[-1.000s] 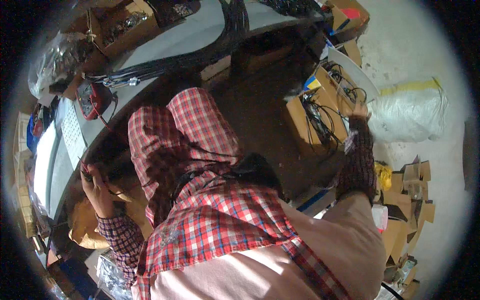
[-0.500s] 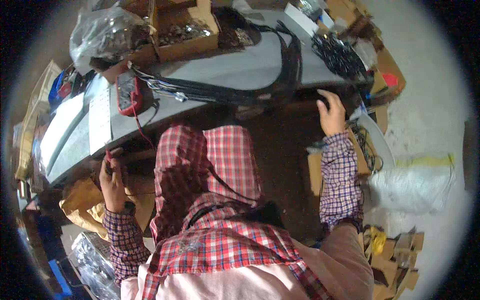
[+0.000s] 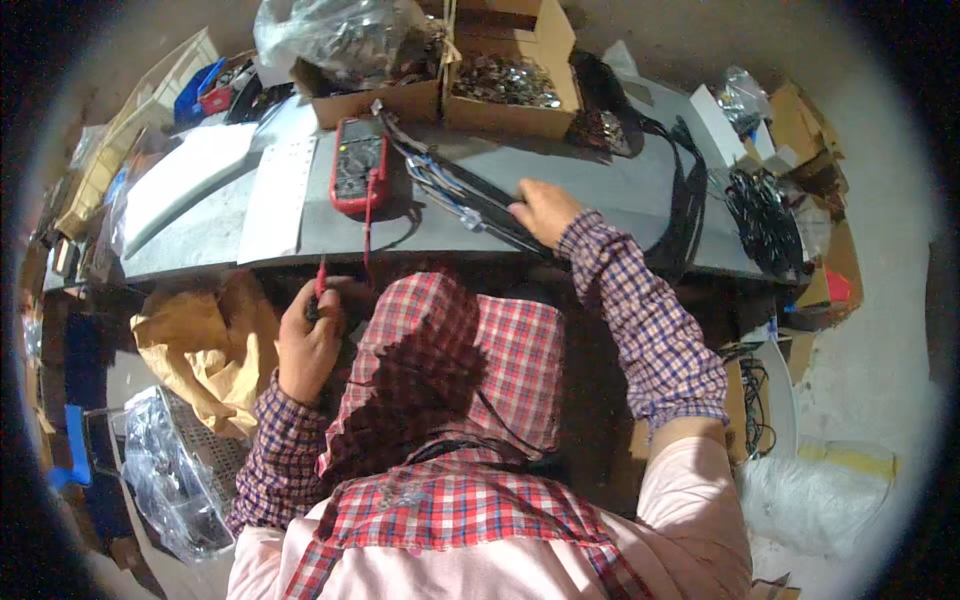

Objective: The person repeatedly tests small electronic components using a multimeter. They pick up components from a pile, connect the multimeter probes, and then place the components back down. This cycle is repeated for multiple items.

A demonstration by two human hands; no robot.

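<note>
My left hand (image 3: 308,345) is closed around a red test probe (image 3: 320,280), just off the front edge of the grey bench. A dark handle, perhaps a second probe, also shows in its fingers. From the red multimeter (image 3: 358,165) on the bench, a red lead (image 3: 368,235) hangs down over the edge. My right hand (image 3: 550,212) is curled over a bundle of black cables (image 3: 515,233), right of the multimeter. The bundle's left ends carry white and blue wires with pale connectors (image 3: 470,215). Its fingertips are partly hidden by the hand.
Behind the cables stands an open cardboard box (image 3: 510,85) of small metal parts, beside a bulky clear plastic bag (image 3: 340,45). A white sheet (image 3: 278,195) lies left of the multimeter. More coiled black cables (image 3: 760,220) sit at the right end; brown paper (image 3: 215,350) is below left.
My right hand has moved left and inward from the bench's right side onto the black cables. My left hand still holds the red probe; the whole view has shifted.
</note>
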